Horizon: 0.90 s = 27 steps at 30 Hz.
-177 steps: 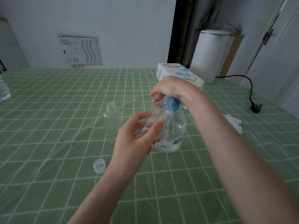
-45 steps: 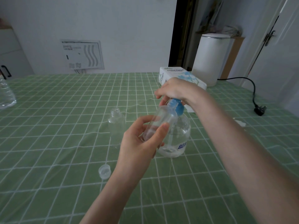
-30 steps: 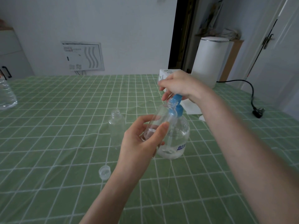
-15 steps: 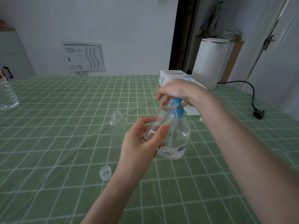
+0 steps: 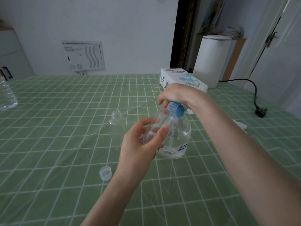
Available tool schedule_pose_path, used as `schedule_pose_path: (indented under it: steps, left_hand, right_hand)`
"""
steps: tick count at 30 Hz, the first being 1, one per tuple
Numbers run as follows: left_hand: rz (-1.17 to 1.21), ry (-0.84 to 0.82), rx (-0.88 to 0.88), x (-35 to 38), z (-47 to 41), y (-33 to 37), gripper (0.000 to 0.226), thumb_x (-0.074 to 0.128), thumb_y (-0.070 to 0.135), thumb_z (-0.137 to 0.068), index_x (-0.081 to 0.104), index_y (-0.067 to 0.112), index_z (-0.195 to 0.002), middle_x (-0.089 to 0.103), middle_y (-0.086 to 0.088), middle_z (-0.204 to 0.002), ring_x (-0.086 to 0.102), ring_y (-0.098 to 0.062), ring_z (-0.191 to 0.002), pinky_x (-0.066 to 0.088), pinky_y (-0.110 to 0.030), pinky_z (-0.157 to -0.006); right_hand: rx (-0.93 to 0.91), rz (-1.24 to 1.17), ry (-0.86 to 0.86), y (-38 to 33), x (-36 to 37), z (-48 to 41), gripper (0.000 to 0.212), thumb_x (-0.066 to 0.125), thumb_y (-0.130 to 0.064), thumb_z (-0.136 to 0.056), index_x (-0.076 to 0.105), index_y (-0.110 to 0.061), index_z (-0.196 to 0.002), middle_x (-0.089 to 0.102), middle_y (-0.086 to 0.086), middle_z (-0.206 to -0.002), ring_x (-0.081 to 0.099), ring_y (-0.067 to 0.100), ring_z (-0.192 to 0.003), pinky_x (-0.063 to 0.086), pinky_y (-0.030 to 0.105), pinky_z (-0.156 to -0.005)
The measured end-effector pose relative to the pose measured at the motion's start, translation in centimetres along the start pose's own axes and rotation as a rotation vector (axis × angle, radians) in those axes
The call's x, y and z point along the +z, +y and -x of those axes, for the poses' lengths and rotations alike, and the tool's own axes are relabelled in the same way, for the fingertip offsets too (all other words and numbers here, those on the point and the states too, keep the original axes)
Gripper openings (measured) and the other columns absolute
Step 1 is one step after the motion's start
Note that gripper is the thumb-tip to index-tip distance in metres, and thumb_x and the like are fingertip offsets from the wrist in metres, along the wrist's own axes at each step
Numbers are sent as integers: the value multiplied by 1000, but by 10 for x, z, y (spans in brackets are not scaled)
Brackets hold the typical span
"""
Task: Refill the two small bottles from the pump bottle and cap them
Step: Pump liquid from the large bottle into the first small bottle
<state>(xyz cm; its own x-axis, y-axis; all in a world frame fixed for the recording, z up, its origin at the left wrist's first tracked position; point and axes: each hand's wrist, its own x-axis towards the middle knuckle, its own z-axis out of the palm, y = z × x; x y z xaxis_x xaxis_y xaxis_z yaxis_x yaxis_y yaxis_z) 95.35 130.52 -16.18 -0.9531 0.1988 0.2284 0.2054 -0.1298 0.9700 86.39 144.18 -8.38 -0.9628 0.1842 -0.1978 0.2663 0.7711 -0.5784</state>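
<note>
My left hand [image 5: 140,144] grips a small clear bottle [image 5: 157,123], tilted with its open mouth up against the blue pump head [image 5: 176,110] of the pump bottle [image 5: 177,137]. A little clear liquid lies in the small bottle's bottom. My right hand [image 5: 175,95] rests on top of the pump head, fingers curled over it. The pump bottle stands on the green checked tablecloth [image 5: 65,144], partly filled with clear liquid. A second small clear bottle [image 5: 117,123] stands upright and uncapped to the left. One clear cap [image 5: 105,173] lies on the cloth in front of it.
A tissue paper box [image 5: 179,79] lies behind my right hand. A white cylindrical appliance [image 5: 211,61] stands at the table's far right, with a black cord and plug [image 5: 260,111]. A large clear water bottle [image 5: 6,97] is at the left edge. White tissue [image 5: 241,126] lies right of my forearm.
My right hand has gone up and come back down on the pump head. My left hand has kept the small bottle at the nozzle.
</note>
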Motion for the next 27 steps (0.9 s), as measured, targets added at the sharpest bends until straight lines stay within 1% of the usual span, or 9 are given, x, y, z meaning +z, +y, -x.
schedule_pose_path:
  steps: [2,5,9,14,16,19,22,25,27]
  left_hand:
    - [-2,-4,-2,0,0,0,32,67,45,-62,67,28,-89,70,10,-71,64,-5,-55,41,-14,-42]
    - [15,-13,-2,1,0,3,29,66,45,-63,67,30,-89,70,10,-71,63,-6,-56,41,-14,-42]
    - [21,-15,5,2,-1,4,29,66,44,-64,67,29,-88,70,10,-71,63,-5,-55,41,-13,-42]
    - [16,-16,1,2,0,5,30,66,44,-64,67,28,-89,70,11,-69,63,-4,-55,41,-12,-43]
    - [21,-18,-6,2,0,4,29,66,43,-64,67,28,-89,70,10,-70,63,-5,-55,41,-13,-42]
    - [15,-11,-14,1,0,2,33,66,44,-64,67,24,-90,69,10,-69,63,-6,-55,40,-13,-41]
    - [13,-6,-19,2,0,0,34,66,44,-63,66,25,-90,69,10,-68,63,-6,-54,39,-12,-41]
    - [17,-6,-22,2,0,0,33,66,45,-62,66,26,-89,69,11,-69,63,-6,-54,39,-13,-41]
    - [18,-12,-20,1,0,1,33,66,45,-62,66,27,-90,70,11,-70,63,-6,-55,40,-13,-42]
  right_hand:
    - [-16,0,18,0,-2,0,30,57,-21,-89,67,-9,-114,65,14,-122,61,27,-99,48,36,-82]
    - [-44,-2,49,-2,-9,0,29,54,-23,-90,67,-10,-113,70,14,-117,63,25,-98,48,34,-83]
    - [-61,12,68,-5,-13,0,29,53,-24,-91,67,-10,-113,72,12,-113,58,23,-92,42,28,-68]
    - [-45,35,37,-5,-11,1,27,56,-22,-91,66,-11,-113,70,12,-117,63,26,-99,50,36,-83]
    - [-51,29,41,-4,-10,1,27,56,-21,-91,66,-10,-113,70,13,-117,63,25,-93,50,34,-79]
    - [-31,62,42,-2,-5,-2,35,56,-18,-90,63,-2,-120,68,16,-123,55,22,-85,51,39,-92]
    - [-29,64,38,-1,-1,-5,32,57,-18,-89,63,0,-115,69,17,-119,57,24,-84,49,35,-83]
    - [-29,69,46,-1,-2,-5,32,57,-19,-89,63,-1,-115,70,17,-118,57,23,-84,52,38,-88]
    - [-44,65,56,-2,-6,-2,31,56,-21,-90,64,-6,-115,72,14,-114,59,21,-83,49,32,-76]
